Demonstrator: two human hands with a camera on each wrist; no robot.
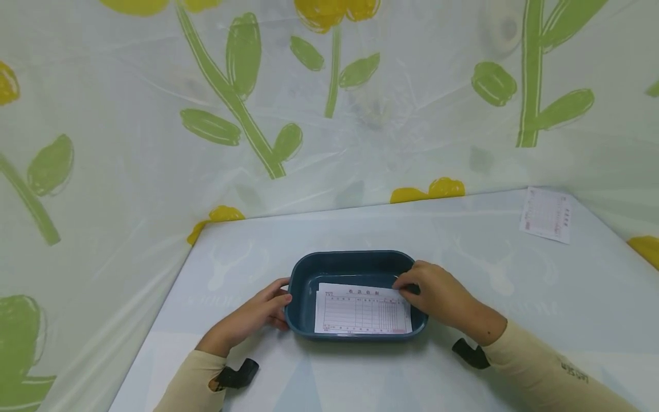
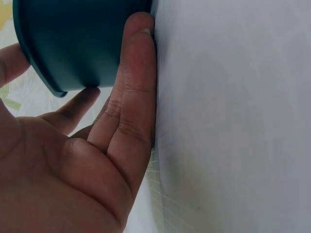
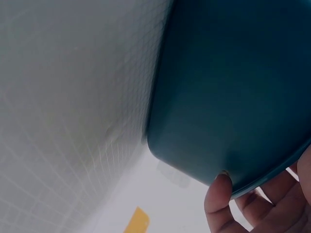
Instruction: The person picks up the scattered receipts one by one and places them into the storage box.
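Observation:
A dark teal rectangular basin (image 1: 355, 337) stands on the table before me. Inside it lie printed receipt slips (image 1: 355, 312), loosely overlapping, with a ruled grid and a heading along the top edge. At the basin's left end, my left hand (image 1: 265, 309) rests its thumb near the rim and its extended fingers against the outer wall, as the left wrist view shows. My right hand (image 1: 435, 292) reaches over the right rim and pinches the top right corner of the receipt slips. In the right wrist view, one right fingertip (image 3: 221, 182) touches the basin's outer wall.
Another printed slip (image 1: 547, 214) lies near the table's back right corner. Dark curved wrist pieces (image 1: 239, 375) sit at both sleeve cuffs. A flower-patterned sheet (image 1: 360, 143) hangs behind the pale table (image 1: 360, 383).

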